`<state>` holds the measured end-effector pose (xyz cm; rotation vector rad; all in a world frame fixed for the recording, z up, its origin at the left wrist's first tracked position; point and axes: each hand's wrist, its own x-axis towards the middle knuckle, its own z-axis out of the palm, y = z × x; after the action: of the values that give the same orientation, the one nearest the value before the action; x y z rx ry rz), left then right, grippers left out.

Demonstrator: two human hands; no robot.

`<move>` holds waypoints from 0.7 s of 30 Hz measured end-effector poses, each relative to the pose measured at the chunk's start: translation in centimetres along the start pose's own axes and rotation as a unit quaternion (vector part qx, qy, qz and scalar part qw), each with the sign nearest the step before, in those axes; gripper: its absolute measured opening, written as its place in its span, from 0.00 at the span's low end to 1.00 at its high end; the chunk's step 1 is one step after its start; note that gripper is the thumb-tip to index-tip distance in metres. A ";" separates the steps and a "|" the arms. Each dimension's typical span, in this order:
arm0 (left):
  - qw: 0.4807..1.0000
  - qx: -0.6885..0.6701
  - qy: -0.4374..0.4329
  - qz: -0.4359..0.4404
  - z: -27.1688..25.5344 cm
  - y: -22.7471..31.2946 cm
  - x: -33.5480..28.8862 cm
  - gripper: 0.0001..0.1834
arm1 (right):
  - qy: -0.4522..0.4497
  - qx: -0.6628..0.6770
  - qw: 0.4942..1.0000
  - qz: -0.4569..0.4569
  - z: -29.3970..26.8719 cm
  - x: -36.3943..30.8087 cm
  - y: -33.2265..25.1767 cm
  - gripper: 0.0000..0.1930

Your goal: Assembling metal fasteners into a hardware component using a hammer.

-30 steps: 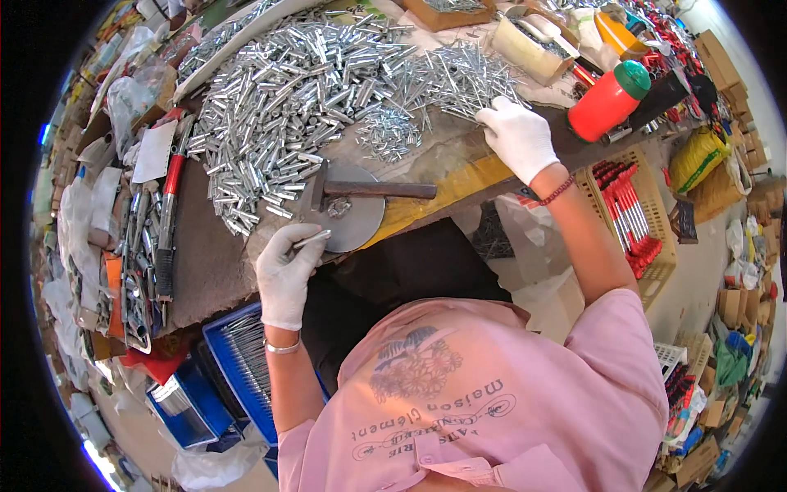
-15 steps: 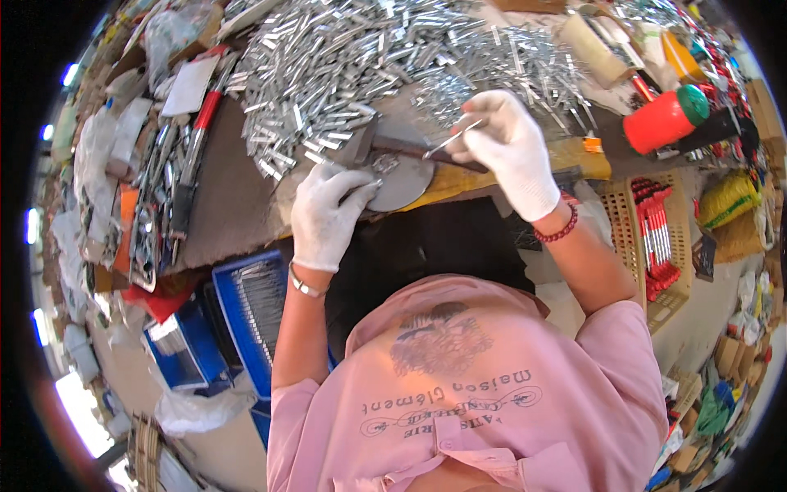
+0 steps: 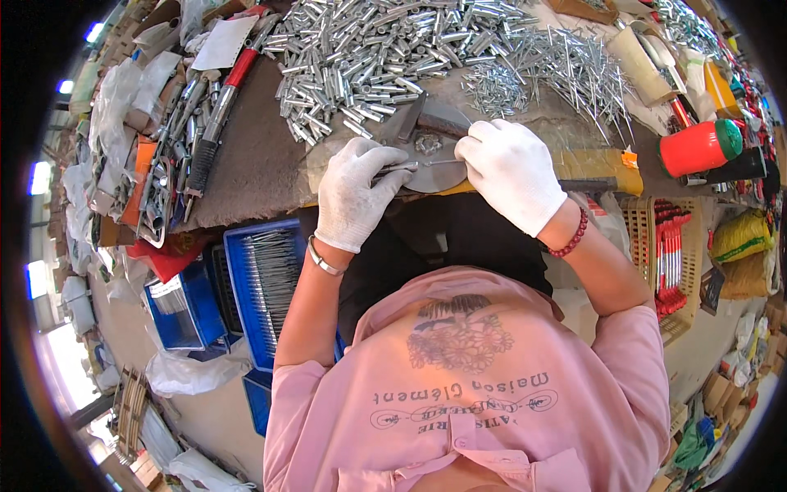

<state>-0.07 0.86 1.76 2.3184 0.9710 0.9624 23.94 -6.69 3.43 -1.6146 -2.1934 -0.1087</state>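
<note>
on my feed the table (image 3: pixel 238 184) is the largest thing, with a grey disc (image 3: pixel 438 176) at its near edge; i place everything from that disc. beyond it, stretching to the left, i have a wide pile of metal tubes (image 3: pixel 361 66). right of the disc, lower than the tabletop, a yellow crate (image 3: pixel 695 254) holds red-ended rods; to its left, also lower, a blue bin (image 3: pixel 235 271) is filled with slim metal pieces. beyond the disc to the right lies a loose heap of thin rods (image 3: pixel 578 70), and farther right a red bottle (image 3: pixel 693 149) with a green cap lies on its side.

i see the gloved right hand (image 3: pixel 512 168) over the disc's right side, its fingers closed on a thin rod. the gloved left hand (image 3: pixel 357 189) is just left of the disc, pinching a metal tube. the hammer (image 3: pixel 434 121) lies along the disc's far side. the tube (image 3: pixel 402 167) is at the disc's left edge; the rod (image 3: pixel 443 162), smallest, crosses above the disc toward it. whether their ends touch, i cannot tell.
</note>
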 end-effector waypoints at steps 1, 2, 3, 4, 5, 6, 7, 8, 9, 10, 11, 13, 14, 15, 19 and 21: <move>1.000 -0.002 -0.001 0.004 0.0 -0.2 0.0 0.09 | 0.001 0.001 1.000 -0.001 0.1 0.1 0.0 0.04; 1.000 -0.005 -0.002 0.008 0.1 -0.3 -0.1 0.09 | 0.000 0.003 1.000 -0.008 0.1 0.1 0.0 0.04; 1.000 -0.007 -0.002 0.009 0.2 -0.5 -0.1 0.09 | -0.002 -0.001 1.000 -0.013 0.1 0.1 0.1 0.04; 1.000 -0.014 -0.002 0.007 0.4 -0.7 -0.1 0.08 | -0.002 -0.003 1.000 -0.012 0.1 0.0 0.1 0.04; 1.000 -0.020 -0.002 0.006 0.6 -0.9 -0.1 0.08 | -0.002 0.007 1.000 -0.015 0.1 -0.1 0.2 0.04; 1.000 -0.019 -0.002 0.005 0.8 -1.1 -0.2 0.08 | 0.000 0.020 1.000 -0.020 0.3 -0.2 0.3 0.04; 0.999 -0.031 -0.002 -0.006 1.1 -1.4 -0.3 0.08 | 0.001 0.021 1.000 -0.020 0.4 -0.2 0.4 0.04; 0.999 -0.044 -0.001 -0.017 1.2 -1.7 -0.4 0.08 | 0.001 0.029 0.999 -0.023 0.5 -0.3 0.5 0.04; 0.999 -0.044 -0.002 -0.016 1.2 -1.6 -0.4 0.08 | 0.002 0.038 0.999 -0.024 0.6 -0.4 0.5 0.04; 0.997 -0.062 -0.007 -0.034 1.2 -1.6 -0.4 0.08 | 0.002 0.038 0.999 -0.022 0.7 -0.4 0.6 0.04; 0.995 -0.081 -0.012 -0.051 1.2 -1.6 -0.4 0.08 | 0.002 0.046 0.999 -0.024 0.8 -0.4 0.7 0.04; 0.994 -0.089 -0.014 -0.059 1.2 -1.5 -0.4 0.08 | 0.003 0.053 0.998 -0.025 0.8 -0.4 0.9 0.04; 0.993 -0.097 -0.014 -0.068 1.1 -1.5 -0.4 0.09 | 0.004 0.066 0.997 -0.031 0.8 -0.4 1.0 0.04; 0.993 -0.097 -0.015 -0.067 1.0 -1.6 -0.5 0.09 | 0.006 0.078 0.996 -0.036 0.9 -0.4 1.1 0.04; 0.993 -0.098 -0.031 -0.054 0.6 -1.1 -0.3 0.09 | 0.016 0.078 0.995 -0.065 1.3 -0.2 1.2 0.03; 0.993 -0.105 -0.039 -0.049 0.7 -0.7 -0.3 0.09 | 0.012 0.066 0.992 -0.103 1.3 0.0 1.3 0.02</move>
<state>-0.02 0.99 0.68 2.0984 0.8972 0.8839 24.73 -5.85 2.01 -1.3070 -2.2914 -0.0409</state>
